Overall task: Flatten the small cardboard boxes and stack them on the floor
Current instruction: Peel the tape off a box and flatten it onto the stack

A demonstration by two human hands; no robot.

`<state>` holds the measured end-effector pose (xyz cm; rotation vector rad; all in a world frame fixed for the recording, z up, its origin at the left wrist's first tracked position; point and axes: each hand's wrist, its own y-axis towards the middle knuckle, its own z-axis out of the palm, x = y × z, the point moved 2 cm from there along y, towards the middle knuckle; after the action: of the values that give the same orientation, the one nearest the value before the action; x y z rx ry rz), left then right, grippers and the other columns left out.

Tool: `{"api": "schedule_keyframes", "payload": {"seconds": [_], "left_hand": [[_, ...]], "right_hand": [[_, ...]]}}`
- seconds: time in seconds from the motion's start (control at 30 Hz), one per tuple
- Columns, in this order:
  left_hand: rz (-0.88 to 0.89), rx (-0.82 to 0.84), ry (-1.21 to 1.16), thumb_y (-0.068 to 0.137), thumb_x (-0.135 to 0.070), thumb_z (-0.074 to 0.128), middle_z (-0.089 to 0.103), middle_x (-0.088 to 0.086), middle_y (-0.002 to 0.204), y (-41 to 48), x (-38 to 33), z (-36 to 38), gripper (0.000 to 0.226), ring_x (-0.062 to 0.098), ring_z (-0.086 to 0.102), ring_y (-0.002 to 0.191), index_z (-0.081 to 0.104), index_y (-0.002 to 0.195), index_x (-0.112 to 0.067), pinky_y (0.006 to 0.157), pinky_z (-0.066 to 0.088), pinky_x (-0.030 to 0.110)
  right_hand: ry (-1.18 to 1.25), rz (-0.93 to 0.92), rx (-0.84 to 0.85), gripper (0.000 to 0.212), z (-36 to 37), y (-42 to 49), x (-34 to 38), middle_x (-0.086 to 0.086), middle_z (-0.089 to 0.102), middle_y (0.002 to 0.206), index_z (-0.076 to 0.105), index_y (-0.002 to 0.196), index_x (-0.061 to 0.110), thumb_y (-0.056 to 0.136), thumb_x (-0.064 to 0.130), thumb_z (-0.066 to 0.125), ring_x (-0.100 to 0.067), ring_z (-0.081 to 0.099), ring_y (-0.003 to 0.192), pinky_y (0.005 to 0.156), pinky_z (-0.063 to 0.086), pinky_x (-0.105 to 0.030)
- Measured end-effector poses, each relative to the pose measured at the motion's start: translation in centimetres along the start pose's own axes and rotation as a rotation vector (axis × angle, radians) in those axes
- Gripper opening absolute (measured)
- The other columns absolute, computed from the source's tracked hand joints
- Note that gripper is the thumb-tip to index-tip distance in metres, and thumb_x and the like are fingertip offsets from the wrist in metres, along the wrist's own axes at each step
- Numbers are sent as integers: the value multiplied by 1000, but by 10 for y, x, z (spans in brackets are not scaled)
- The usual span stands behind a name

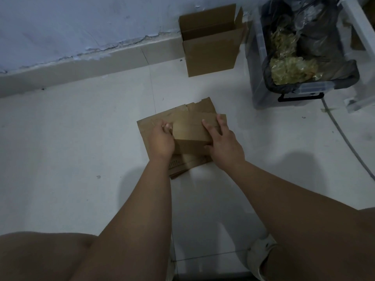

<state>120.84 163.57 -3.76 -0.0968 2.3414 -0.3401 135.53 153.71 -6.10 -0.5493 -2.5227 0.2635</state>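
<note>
Box [190, 136] gripped by left hand [162, 141], right hand [223, 147] — print [175, 165] illegible.

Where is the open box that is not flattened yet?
In the head view, the open box stands at the top, right of centre, against the wall, just left of the clear plastic bin, beyond the flat cardboard pile.
</note>
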Motion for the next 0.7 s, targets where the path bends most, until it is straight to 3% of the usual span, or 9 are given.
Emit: {"api": "schedule_keyframes", "payload": {"seconds": [0.07,0.1,0.17,0.23,0.3,0.4,0.57,0.63,0.7], "left_hand": [[-154,-7,-183,98,-13,34,59,6,84,0,1,0,25,22,53,80,50,79,-12,74,43,32],[-278,-28,-407,97,-10,33,60,7,83,2,1,-1,26,24,57,80,50,79,-11,72,47,32],[-554,-96,-959,99,-6,33,62,11,85,5,-2,-8,22,22,65,72,53,87,-7,58,54,25],[-638,-126,-1131,98,-2,37,62,9,85,12,-1,-16,21,12,57,55,54,110,-4,45,47,18],[-535,-47,-863,93,3,34,58,5,88,18,-9,-20,36,11,46,54,48,123,-12,45,40,19],[-268,-28,-361,87,-1,30,49,-2,84,13,-34,-18,35,16,48,69,39,113,-24,58,39,29],[-128,17,-131,91,-16,31,46,-4,69,-3,-51,-5,18,15,44,64,43,77,-16,53,30,29],[-112,82,-91,92,-36,37,47,-4,71,-11,-51,2,23,19,48,70,42,77,-19,60,36,32],[-92,144,-79,89,-56,40,52,-4,77,-15,-53,8,36,18,53,74,41,91,-20,64,40,35]], "right_hand": [[1,3,-4,73,-1,2,-1,-1,1,160,15,149,44,92,29,59,-30,30,135,93,46,-45],[4,9,-4,73,-2,2,-1,-1,1,160,15,149,44,92,29,58,-30,30,135,93,46,-45],[5,17,-2,73,-2,3,-2,-2,2,160,15,149,44,92,28,58,-30,31,134,92,46,-45],[1,13,0,74,0,1,-1,-2,1,160,14,149,44,92,27,58,-31,31,134,93,46,-45],[4,11,-2,74,1,0,0,-2,-1,160,14,149,43,92,27,57,-32,31,134,95,45,-46],[12,12,-8,73,0,2,2,-3,0,160,15,149,43,91,27,58,-32,31,134,96,44,-46],[11,14,-9,73,0,0,3,-2,0,160,17,149,43,91,22,57,-33,33,132,95,44,-44],[7,10,-8,73,0,1,4,-2,0,160,17,148,43,91,20,55,-33,32,132,95,44,-45],[5,22,16,73,0,3,5,-2,-1,160,16,148,44,91,19,54,-33,30,133,98,44,-47]]}}
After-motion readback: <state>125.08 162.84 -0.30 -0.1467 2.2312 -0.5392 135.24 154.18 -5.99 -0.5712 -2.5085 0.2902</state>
